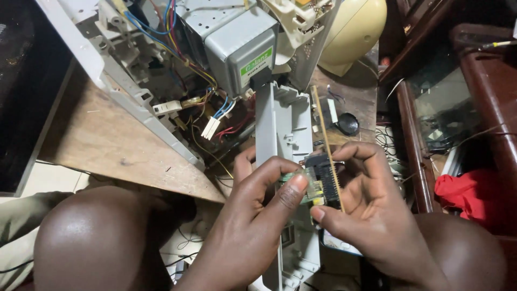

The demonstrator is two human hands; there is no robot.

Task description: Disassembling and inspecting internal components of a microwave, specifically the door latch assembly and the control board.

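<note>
We see a tan circuit board (pixel 326 145) standing on edge, its long strip tilted away from us, dark components and a yellow part low down, against a grey plastic panel (pixel 283 124).

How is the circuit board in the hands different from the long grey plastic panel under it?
The circuit board is thin, brownish and edge-on to the camera, carrying small components; the grey plastic panel is wider, moulded and lies flat, facing up. The left hand and right hand pinch the board between fingers and thumbs, while the panel runs beneath them towards the opened appliance. Both are long, narrow and point the same way.
</note>
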